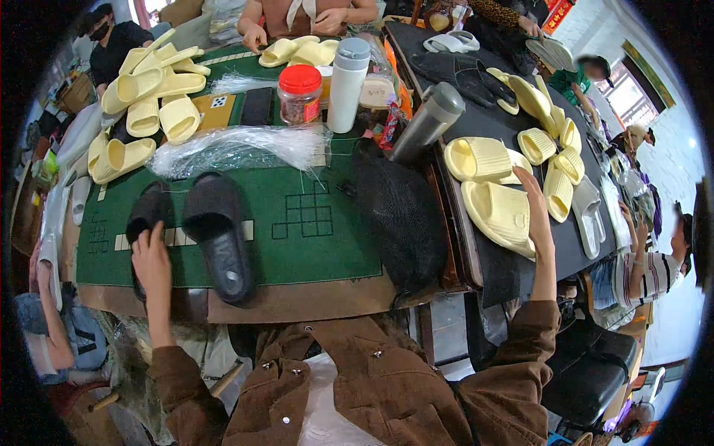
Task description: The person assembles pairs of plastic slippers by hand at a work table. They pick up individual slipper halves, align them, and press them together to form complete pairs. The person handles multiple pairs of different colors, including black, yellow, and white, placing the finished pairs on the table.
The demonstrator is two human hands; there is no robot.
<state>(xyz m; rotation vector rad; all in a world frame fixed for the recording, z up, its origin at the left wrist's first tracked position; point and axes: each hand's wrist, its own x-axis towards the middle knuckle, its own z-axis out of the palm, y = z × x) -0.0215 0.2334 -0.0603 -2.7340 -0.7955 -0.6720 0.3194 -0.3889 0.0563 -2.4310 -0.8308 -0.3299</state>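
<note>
We are reaching out to both sides at once, arms spread wide across two surfaces. Our left hand (pixel 152 256) is resting flat, fingers loosely spread, on the nearer black slide sandal (pixel 146 223), pressing down on it rather than gripping; its mate, the second black sandal (pixel 219 234), is lying just beside it, sole down, toe pointing towards us, on the green felt table mat (pixel 312 245). Our right hand (pixel 537 212) is stretching to the pale yellow sandal (pixel 500 212) on the dark side table (pixel 513 126), fingers nearly straight and lying over its edge; we cannot tell whether it is closing on it. The yellow sandals are looking soft and foamy, with ribbed straps and thick rounded soles, and they are being kept in loose heaps: another yellow pile (pixel 145 104) is sitting at the far left. A bundle of clear plastic ties (pixel 238 149) is lying within reach behind the black pair, near a red-lidded jar (pixel 300 93) and a white flask (pixel 348 82)
</note>
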